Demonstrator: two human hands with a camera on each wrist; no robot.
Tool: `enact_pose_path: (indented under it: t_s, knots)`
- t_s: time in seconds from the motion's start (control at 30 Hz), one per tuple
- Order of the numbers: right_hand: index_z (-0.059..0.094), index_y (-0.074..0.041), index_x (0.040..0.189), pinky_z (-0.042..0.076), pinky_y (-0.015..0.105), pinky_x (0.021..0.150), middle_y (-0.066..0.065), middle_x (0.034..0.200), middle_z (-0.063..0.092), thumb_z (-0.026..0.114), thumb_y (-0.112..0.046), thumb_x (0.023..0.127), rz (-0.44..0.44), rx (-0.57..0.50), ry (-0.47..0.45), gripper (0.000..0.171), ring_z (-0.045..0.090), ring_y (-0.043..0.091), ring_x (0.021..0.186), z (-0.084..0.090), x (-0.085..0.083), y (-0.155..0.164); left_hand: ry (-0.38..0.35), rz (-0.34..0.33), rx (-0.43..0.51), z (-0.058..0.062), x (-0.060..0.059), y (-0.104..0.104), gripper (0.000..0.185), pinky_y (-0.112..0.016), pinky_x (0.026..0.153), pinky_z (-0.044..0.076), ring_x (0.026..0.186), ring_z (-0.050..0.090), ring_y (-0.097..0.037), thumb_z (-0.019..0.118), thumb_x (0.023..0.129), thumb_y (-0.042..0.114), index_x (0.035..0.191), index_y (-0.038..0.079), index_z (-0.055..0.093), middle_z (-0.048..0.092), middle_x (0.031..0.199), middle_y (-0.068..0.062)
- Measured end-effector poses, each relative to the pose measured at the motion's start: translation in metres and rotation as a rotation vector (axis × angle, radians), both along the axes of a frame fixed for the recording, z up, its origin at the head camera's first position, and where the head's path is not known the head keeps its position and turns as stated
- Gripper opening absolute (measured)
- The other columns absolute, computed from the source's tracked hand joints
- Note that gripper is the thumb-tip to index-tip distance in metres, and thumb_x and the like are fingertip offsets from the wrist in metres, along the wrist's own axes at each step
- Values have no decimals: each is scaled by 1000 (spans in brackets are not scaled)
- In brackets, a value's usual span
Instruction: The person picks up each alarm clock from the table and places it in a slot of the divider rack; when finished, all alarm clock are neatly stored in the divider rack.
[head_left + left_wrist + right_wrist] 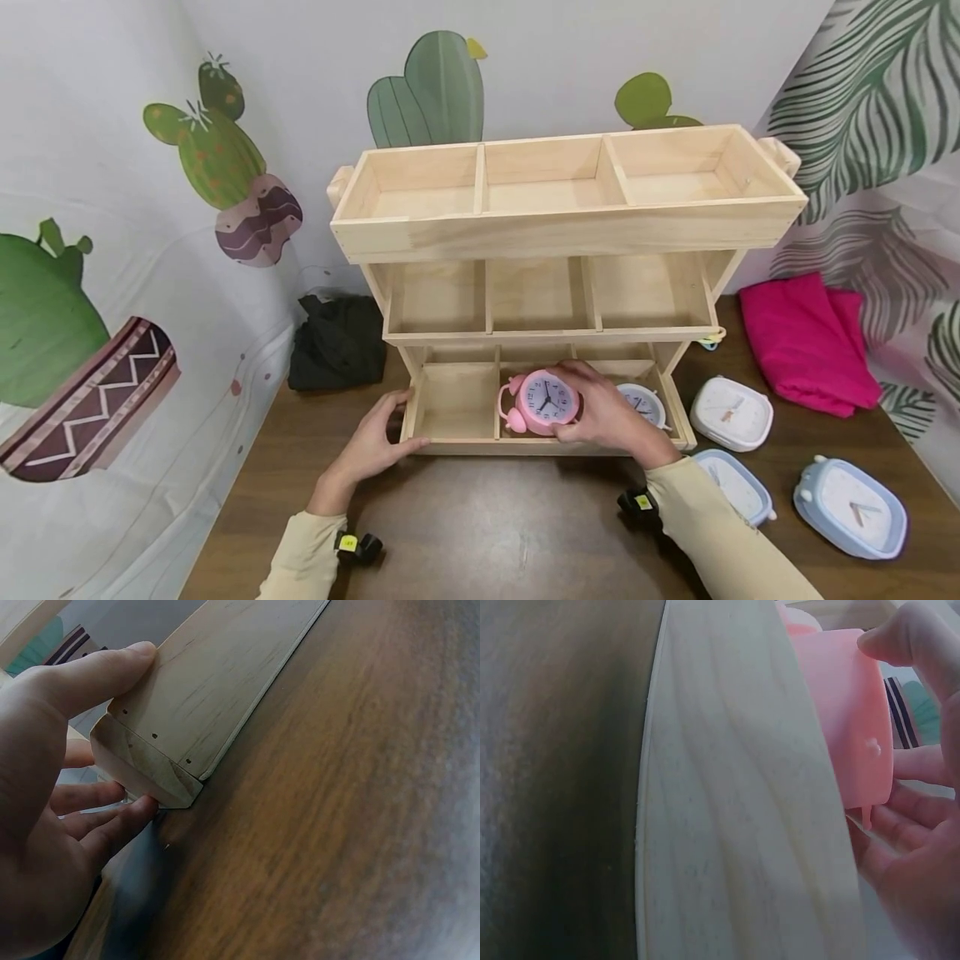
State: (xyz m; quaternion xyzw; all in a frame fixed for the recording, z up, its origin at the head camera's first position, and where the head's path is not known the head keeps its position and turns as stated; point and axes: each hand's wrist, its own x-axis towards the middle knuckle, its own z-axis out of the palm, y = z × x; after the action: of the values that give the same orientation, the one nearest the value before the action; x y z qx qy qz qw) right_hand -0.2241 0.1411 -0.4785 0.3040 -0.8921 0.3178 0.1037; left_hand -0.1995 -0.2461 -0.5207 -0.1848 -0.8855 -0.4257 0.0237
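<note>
A three-tier wooden organizer rack (570,233) stands on the table, each tier split into three compartments. My right hand (603,410) holds a pink twin-bell alarm clock (549,402), thumb on the near side and fingers round the far side. The clock lies tilted, dial up and bells to the left, at the bottom tier's middle compartment. In the right wrist view its pink casing (844,712) rises above the front board. My left hand (372,442) grips the bottom tier's left front corner (150,750), thumb over the front board. A white alarm clock (642,405) in the bottom right compartment is partly hidden by my right hand.
At the right of the table lie a white clock (731,414), a light-blue clock (733,483) partly behind my sleeve, and another blue clock (855,508). A magenta cloth (810,342) and a black cloth (337,342) flank the rack. A patterned curtain hangs behind.
</note>
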Motion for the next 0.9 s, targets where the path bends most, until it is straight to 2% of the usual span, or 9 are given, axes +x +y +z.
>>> enact_pose_path:
  t_s: [0.43,0.9]
  knots:
    - [61,-10,130,52,45,91,13,128,58,82,-30,55,15,2,-21,81,58,26,113,-3,-5,2,17,1,-12,-3,-2,0,82,-41,92,54,116,58,-27,85,76,33,141,5,44,50,137,-12]
    - [59,-8,132,53,43,87,12,128,58,83,-29,56,26,24,-16,82,59,24,108,-8,-6,3,22,-5,4,-3,-2,0,81,-43,92,54,116,58,-28,85,76,33,141,5,45,50,137,-13]
